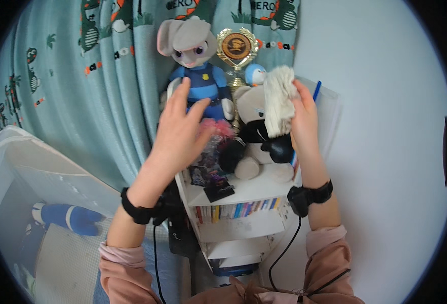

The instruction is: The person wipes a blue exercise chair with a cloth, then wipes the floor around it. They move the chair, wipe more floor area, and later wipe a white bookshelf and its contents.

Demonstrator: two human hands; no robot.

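Note:
My right hand (306,114) grips a crumpled off-white cloth (279,102) in front of a grey plush bear (249,102). The cloth hides part of the bear's head. Black boxing gloves (278,149) cover the bear's paws. With fingers spread and nothing held, my left hand (181,127) hovers before a plush rabbit in a blue uniform (204,81). Below that hand a clear bag (212,154) with a pink ruffled top sits on the top shelf, and dark cards (219,190) lie at the shelf's front edge.
A gold trophy (237,49) and a small blue penguin toy (255,73) stand behind the bear. The white bookshelf (242,228) has a row of books (238,211). Teal curtains (117,95) hang at left, above a netted bed (71,262) with a blue plush (71,219). A wall (383,152) rises at right.

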